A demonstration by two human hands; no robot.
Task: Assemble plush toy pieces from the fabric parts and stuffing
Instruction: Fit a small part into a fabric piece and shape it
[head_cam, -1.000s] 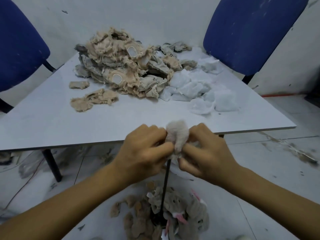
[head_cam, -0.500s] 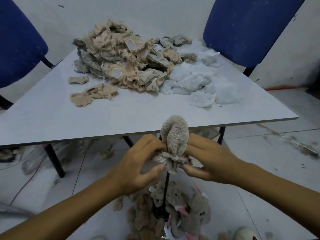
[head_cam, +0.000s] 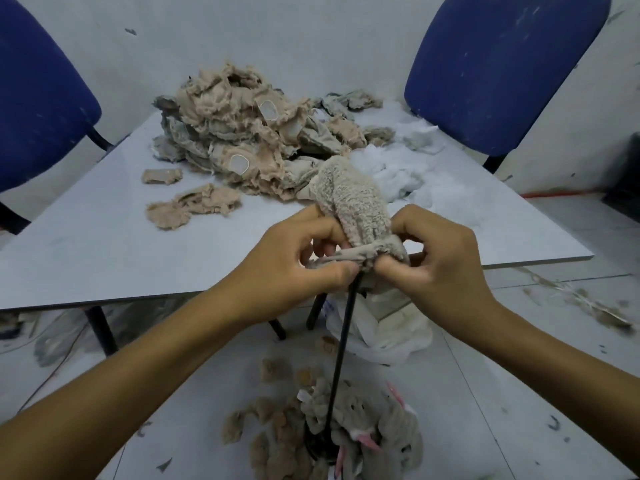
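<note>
Both hands work a grey plush piece over a black rod, in front of the table's near edge.

Left hand (head_cam: 298,268) and right hand (head_cam: 440,265) pinch the open hem of the plush piece (head_cam: 353,206), fingers curled; since a second ago it has risen, more of it showing above the rod (head_cam: 341,351).

Pale grey square laminate surface (head_cam: 104,258) on dark legs. On it, toward the far side: heaped pile of beige and grey inside-out plush fabric parts (head_cam: 249,140); just right of that, touching it, loose white fibre stuffing (head_cam: 408,171); nearer left, apart from the heap, 2 small beige fabric scraps (head_cam: 192,206) (head_cam: 162,175).

Below, pale tiled floor (head_cam: 502,393), carrying a cluster of grey and tan plush pieces (head_cam: 360,431) and a white plastic bag (head_cam: 384,330).
</note>
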